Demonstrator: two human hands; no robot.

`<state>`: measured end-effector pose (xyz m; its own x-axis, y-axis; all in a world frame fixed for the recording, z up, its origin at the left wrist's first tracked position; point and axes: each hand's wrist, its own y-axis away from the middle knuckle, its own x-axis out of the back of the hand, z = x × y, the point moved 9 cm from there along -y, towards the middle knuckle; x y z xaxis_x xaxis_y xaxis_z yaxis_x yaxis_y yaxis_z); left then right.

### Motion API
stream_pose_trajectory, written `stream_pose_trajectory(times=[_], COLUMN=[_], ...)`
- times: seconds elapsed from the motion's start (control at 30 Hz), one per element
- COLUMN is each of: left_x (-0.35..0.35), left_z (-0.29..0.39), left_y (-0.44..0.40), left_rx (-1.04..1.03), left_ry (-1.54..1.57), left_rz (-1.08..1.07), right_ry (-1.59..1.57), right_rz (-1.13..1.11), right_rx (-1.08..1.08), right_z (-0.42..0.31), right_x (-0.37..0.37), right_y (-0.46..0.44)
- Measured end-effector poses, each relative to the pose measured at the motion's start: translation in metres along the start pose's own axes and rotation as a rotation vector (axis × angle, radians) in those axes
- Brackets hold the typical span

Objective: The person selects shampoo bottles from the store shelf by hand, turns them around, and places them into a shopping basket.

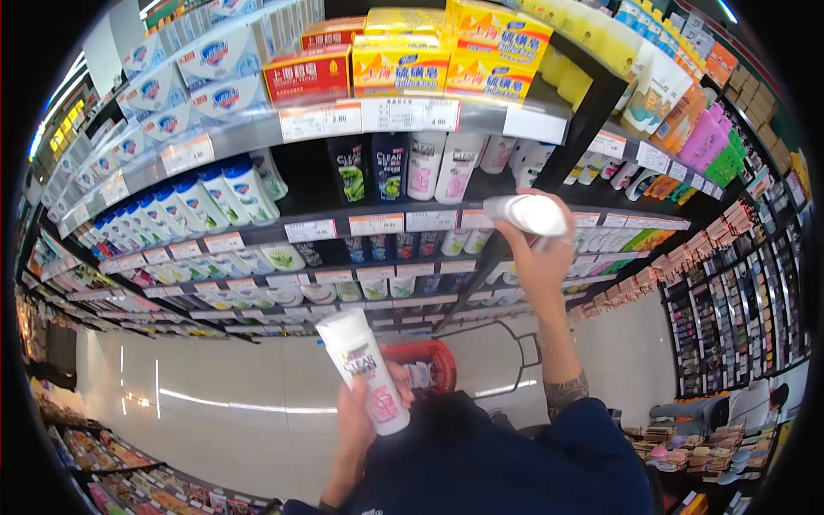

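My left hand [371, 403] is wrapped round a white shampoo bottle [364, 369] with CLEAR lettering and a pink print, held tilted in front of my body. Out at the shelf, my right hand [542, 249] grips a white bottle [536, 215], smeared by motion and seen mostly from its end. That bottle is close to the shelf edge with price tags. Behind it on the shelf stand a black and green shampoo bottle [350, 172], a dark blue bottle [389, 170] and several white and pink bottles [459, 167].
Yellow and red soap boxes [399, 69] and white-blue soap boxes [215, 64] fill the upper shelf. White bottles with blue caps [206, 196] line the left. A red basket [442, 365] with things inside is below, beside a dark metal frame [528, 352]. Another person [747, 403] is at far right.
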<state>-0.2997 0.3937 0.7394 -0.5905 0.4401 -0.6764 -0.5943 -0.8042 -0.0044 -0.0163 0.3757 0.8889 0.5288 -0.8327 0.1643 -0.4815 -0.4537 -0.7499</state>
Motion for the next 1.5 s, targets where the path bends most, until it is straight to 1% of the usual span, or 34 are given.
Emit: stream_pose_trajectory(times=[0.03, 0.1, 0.13, 0.17, 0.23, 0.27, 0.3, 0.37, 0.4, 0.47, 0.57, 0.6, 0.63, 0.7, 0.73, 0.83, 0.9, 1.0, 1.1, 1.43, 1.5], left_x=[0.003, 0.003, 0.004, 0.004, -0.004, -0.009, -0.016, -0.011, -0.012, -0.012, -0.010, -0.010, -0.010, -0.011, -0.008, 0.000, -0.004, -0.008, -0.011, -0.013, -0.016], left_z=[-0.001, -0.006, -0.009, -0.012, -0.015, -0.018, -0.021, -0.031, -0.033, -0.031, -0.041, -0.044, -0.045, -0.046, -0.049, -0.054, -0.049, -0.048, -0.047, -0.046, -0.046], left_y=[0.000, -0.003, -0.004, -0.003, -0.003, -0.001, 0.000, 0.010, 0.012, 0.015, 0.021, 0.021, 0.022, 0.023, 0.025, 0.031, 0.030, 0.029, 0.028, 0.026, 0.028], left_rx=[0.012, 0.097, 0.123, 0.151, 0.216, 0.264, 0.287, 0.367, 0.378, 0.347, 0.422, 0.434, 0.442, 0.432, 0.439, 0.459, 0.427, 0.441, 0.456, 0.462, 0.472], left_ry=[0.030, 0.148, 0.155, 0.164, 0.145, 0.158, 0.177, 0.179, 0.174, 0.020, 0.059, 0.047, 0.048, 0.020, 0.020, -0.008, 0.072, 0.103, 0.120, 0.145, 0.160], left_rz=[0.015, -0.007, 0.012, 0.035, 0.115, 0.084, 0.046, 0.094, 0.106, 0.146, 0.148, 0.105, 0.107, 0.099, 0.099, 0.158, 0.209, 0.217, 0.225, 0.204, 0.205], right_ry=[0.037, -0.182, -0.393, -0.492, -0.537, -0.568, -0.600, -0.620, -0.625, -0.652, -0.669, -0.666, -0.663, -0.714, -0.711, -0.689, -0.690, -0.774, -0.793, -0.767, -0.779], right_rz=[0.009, -0.040, -0.108, -0.224, -0.337, -0.374, -0.386, -0.440, -0.437, -0.343, -0.288, -0.280, -0.276, -0.257, -0.252, -0.244, -0.282, -0.288, -0.285, -0.262, -0.289], right_rx=[0.062, -0.069, -0.253, -0.330, -0.562, -0.643, -0.666, -0.899, -0.915, -0.959, -0.999, -0.991, -0.998, -1.100, -1.105, -1.105, -1.082, -1.110, -1.105, -1.155, -1.193], right_z=[-0.016, -0.038, -0.047, -0.051, -0.046, -0.045, -0.039, -0.032, -0.032, -0.027, -0.020, -0.018, -0.019, -0.023, -0.024, -0.025, -0.027, -0.033, -0.035, -0.030, -0.030], right_x=[0.008, 0.007, -0.004, -0.015, -0.034, -0.043, -0.053, -0.066, -0.067, -0.065, -0.059, -0.057, -0.055, -0.053, -0.052, -0.051, -0.053, -0.058, -0.060, -0.060, -0.059], right_y=[0.010, 0.029, 0.038, 0.051, 0.086, 0.104, 0.121, 0.151, 0.155, 0.160, 0.172, 0.175, 0.177, 0.186, 0.186, 0.188, 0.190, 0.191, 0.190, 0.199, 0.204])
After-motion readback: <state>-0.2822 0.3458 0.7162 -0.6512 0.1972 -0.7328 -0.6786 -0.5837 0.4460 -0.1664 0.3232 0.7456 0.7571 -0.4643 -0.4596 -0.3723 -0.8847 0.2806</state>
